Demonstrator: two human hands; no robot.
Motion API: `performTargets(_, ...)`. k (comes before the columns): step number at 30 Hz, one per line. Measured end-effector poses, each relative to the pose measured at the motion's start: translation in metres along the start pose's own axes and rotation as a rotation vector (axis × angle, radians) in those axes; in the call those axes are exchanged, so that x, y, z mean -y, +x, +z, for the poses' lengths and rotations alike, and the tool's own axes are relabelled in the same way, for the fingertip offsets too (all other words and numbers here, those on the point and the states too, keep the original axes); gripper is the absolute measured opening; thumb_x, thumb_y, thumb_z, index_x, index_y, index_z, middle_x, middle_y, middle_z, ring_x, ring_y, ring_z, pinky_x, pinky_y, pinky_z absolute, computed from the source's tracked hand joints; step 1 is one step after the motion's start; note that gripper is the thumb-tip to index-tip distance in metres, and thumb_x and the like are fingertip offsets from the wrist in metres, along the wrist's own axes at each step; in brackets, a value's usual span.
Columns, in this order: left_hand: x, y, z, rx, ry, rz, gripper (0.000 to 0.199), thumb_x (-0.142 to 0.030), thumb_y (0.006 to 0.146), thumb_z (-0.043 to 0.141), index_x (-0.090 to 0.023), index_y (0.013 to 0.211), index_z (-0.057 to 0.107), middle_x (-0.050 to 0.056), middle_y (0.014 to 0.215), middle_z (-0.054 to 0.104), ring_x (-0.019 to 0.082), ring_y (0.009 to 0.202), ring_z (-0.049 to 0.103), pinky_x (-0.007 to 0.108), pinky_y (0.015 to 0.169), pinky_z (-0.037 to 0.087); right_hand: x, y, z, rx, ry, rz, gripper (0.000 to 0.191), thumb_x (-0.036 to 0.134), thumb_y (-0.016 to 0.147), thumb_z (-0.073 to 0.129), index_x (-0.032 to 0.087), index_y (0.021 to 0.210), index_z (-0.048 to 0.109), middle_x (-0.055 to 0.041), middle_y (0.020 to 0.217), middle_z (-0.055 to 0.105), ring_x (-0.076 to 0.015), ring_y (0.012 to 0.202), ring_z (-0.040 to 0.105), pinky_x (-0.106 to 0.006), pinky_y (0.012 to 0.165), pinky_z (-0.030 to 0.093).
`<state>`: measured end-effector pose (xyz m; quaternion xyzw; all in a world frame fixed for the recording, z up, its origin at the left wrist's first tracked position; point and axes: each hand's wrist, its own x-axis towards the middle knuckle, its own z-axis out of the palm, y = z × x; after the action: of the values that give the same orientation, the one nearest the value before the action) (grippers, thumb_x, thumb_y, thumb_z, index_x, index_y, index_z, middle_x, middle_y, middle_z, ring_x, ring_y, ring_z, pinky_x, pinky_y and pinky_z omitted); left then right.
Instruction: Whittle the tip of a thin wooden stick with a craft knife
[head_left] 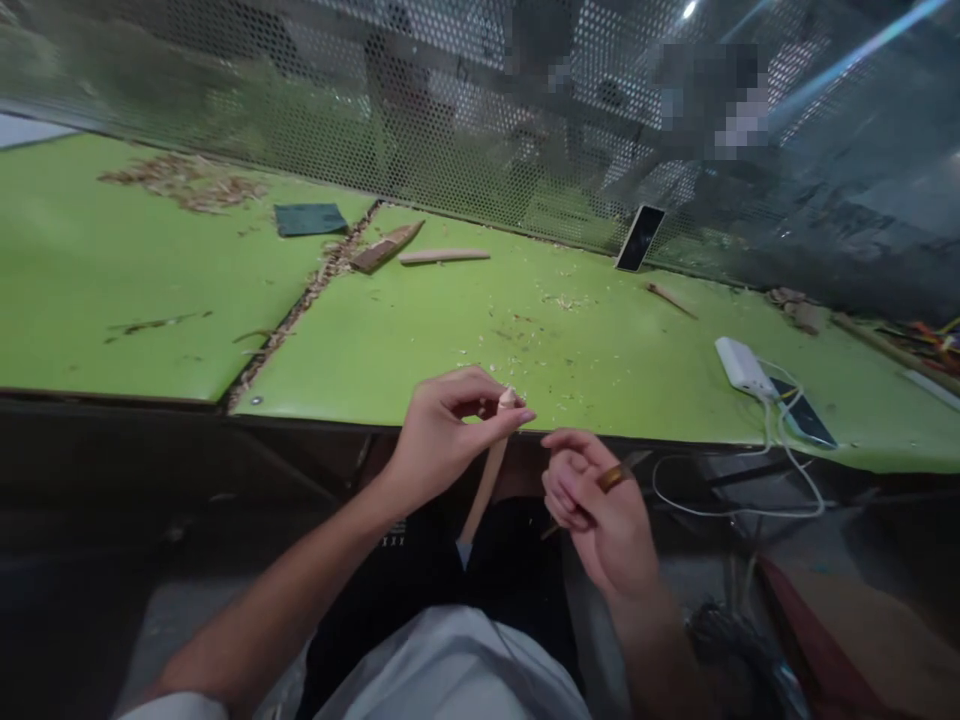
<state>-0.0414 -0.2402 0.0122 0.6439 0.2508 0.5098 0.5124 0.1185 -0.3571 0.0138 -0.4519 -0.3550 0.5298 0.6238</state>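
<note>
My left hand (442,430) is closed on a slim wooden stick (486,490) at the front edge of the green table. The stick's pale, carved upper end pokes up between thumb and fingers. Its lower end hangs over my lap and finishes in a bluish-grey point. To the right, and apart from the stick, my right hand (596,510) curls around a thin carving tool (615,476). An amber-brown part shows above the fingers, with a narrow grey piece beyond it. Most of the tool is hidden by the hand. Small wood chips (566,300) dot the tabletop ahead.
On the green table (360,350) lie a carved wood piece (386,247), a pale stick (444,257), a dark green sheet (310,219) and a shavings heap (184,182). A phone (640,238) leans on the mesh screen (465,170). A white power bank (742,366) with cables lies right.
</note>
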Motion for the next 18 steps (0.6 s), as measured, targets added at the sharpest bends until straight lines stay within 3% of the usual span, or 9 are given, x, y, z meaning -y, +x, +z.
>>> performTargets(3,-0.006,-0.012,0.015,-0.051,0.063,0.041,0.025,-0.036,0.088,0.089,-0.018,0.077,0.077,0.005,0.078,0.074,0.015,0.071,0.064,0.027,0.063,0.05,-0.026,-0.011,-0.007,0.032,-0.09,0.101,0.039,0.033,0.081,0.096,0.024,0.115,0.081,0.0062,0.068,0.051,-0.0071,0.052,0.027,-0.022,0.046,0.017)
performTargets(7,-0.012,-0.024,0.025,-0.022,0.071,0.05,0.027,-0.039,0.09,0.09,-0.018,0.078,0.078,0.004,0.077,0.069,0.014,0.069,0.058,0.026,0.061,0.046,-0.047,-0.023,-0.001,0.128,-0.029,0.164,0.027,0.035,0.079,0.097,0.02,0.094,0.081,0.0048,0.065,0.052,-0.0067,0.051,0.027,-0.024,0.047,0.019)
performTargets(13,-0.016,-0.036,0.021,0.287,-0.164,-0.048,0.033,-0.048,0.104,0.073,-0.019,0.094,0.084,0.009,0.099,0.072,0.018,0.095,0.069,0.03,0.085,0.057,-0.041,-0.027,-0.005,0.262,-0.043,0.191,0.029,0.049,0.086,0.092,0.022,0.088,0.079,0.0038,0.063,0.051,-0.0086,0.047,0.03,-0.026,0.045,0.023)
performTargets(16,-0.016,-0.041,0.02,0.304,-0.228,-0.07,0.04,-0.053,0.104,0.073,-0.018,0.085,0.078,0.007,0.09,0.07,0.018,0.087,0.066,0.031,0.082,0.055,-0.037,-0.027,-0.014,0.27,-0.116,0.188,0.027,0.05,0.088,0.09,0.025,0.093,0.08,0.0041,0.063,0.052,-0.0113,0.049,0.034,-0.027,0.047,0.028)
performTargets(18,-0.015,-0.044,0.02,0.279,-0.228,-0.078,0.042,-0.052,0.102,0.077,-0.018,0.078,0.07,0.004,0.08,0.064,0.017,0.08,0.062,0.03,0.076,0.052,-0.028,-0.026,-0.022,0.184,-0.198,0.111,0.025,0.049,0.091,0.088,0.025,0.097,0.082,0.0033,0.065,0.052,-0.0139,0.057,0.04,-0.029,0.053,0.033)
